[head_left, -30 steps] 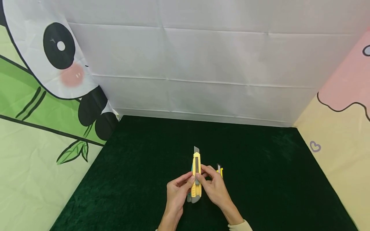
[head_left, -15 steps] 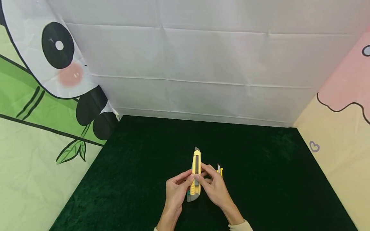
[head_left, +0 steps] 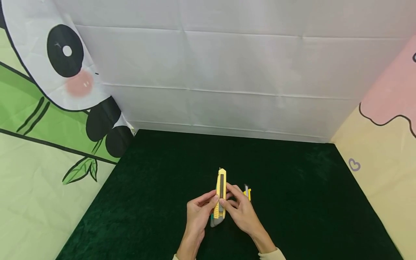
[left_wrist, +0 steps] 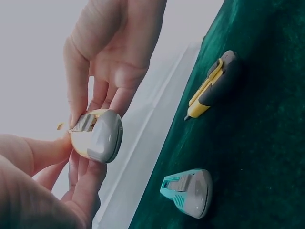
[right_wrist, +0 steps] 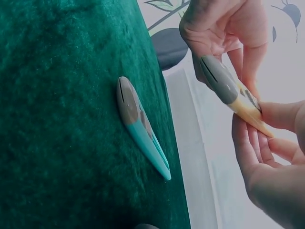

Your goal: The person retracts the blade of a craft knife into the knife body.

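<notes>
A yellow utility knife [head_left: 221, 184] with a grey end is held upright above the dark green cloth, its tip pointing away. My left hand [head_left: 199, 215] pinches its left side between thumb and fingers. From the right, my right hand [head_left: 243, 213] grips it too, thumb on the grey slider and fingers behind the body. Only a tiny bit of blade shows at the tip. Below lies a teal utility knife [left_wrist: 190, 191] with a grey end, mostly hidden behind the yellow one in the head view. A black-and-yellow cutter [left_wrist: 221, 83] lies just beyond my right hand.
Dark green velvety cloth [head_left: 156, 180] covers the table. A white sheet [head_left: 234, 72] hangs behind its far edge. Printed cloths stand at both sides, with a panda [head_left: 78, 61] on the left and a pink shape [head_left: 390, 94] on the right.
The yellow utility knife's blade has slid back from clearly sticking out to almost hidden, as the right thumb moved down with the slider. Both hands keep their places.
</notes>
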`<state>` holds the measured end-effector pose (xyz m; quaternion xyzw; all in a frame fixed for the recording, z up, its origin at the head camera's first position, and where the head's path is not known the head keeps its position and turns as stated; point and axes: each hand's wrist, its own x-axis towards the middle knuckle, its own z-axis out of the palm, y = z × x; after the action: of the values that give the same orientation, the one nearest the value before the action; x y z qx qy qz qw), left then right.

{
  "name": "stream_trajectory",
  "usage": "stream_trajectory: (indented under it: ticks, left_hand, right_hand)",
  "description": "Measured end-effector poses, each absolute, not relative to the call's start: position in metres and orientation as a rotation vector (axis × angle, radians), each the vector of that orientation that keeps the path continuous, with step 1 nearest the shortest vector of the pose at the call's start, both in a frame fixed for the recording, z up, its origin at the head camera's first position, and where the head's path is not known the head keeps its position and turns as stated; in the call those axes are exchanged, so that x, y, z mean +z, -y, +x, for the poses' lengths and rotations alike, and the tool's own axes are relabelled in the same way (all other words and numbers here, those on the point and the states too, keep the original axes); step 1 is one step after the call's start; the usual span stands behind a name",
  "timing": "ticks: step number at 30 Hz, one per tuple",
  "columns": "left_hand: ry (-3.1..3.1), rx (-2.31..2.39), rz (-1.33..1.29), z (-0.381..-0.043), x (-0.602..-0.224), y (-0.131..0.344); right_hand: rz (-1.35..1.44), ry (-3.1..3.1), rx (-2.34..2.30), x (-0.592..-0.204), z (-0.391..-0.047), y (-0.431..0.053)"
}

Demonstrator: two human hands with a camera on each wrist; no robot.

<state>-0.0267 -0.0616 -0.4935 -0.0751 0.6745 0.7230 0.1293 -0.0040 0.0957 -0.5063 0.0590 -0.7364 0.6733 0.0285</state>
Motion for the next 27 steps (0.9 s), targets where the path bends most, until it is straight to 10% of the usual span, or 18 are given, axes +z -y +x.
stream_trajectory:
  ticks: [27]
  left_hand:
    - [-2.024, 2.11, -0.251, -0.033, -0.502, 0.07]
  right_hand:
    - [0.268, 2.306, 2.126, -0.518, -0.009, -0.088]
